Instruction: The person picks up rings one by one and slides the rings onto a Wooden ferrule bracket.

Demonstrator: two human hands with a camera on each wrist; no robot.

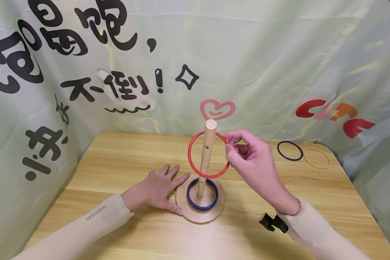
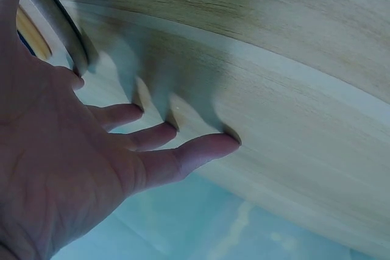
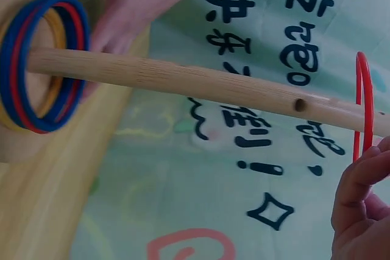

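A wooden peg (image 1: 208,151) rises from a round wooden base (image 1: 199,217) on the table. My right hand (image 1: 256,162) pinches a red ring (image 1: 189,153) at its right side between thumb and fingertips. That ring encircles the peg a little below its top; the right wrist view also shows the peg passing through it. Low on the peg lies a stack of blue, red and yellow rings (image 3: 78,22), with a blue ring (image 1: 201,208) uppermost. My left hand (image 1: 159,186) rests at the base's left edge, fingers spread and thumb tip against the rim.
Toward the table's back right corner lie a dark blue ring (image 1: 278,148) and a yellow ring (image 1: 328,162), side by side. A printed curtain (image 1: 263,65) hangs behind the wooden table (image 1: 117,151). The black wrist camera (image 1: 269,221) sits by the right cuff.
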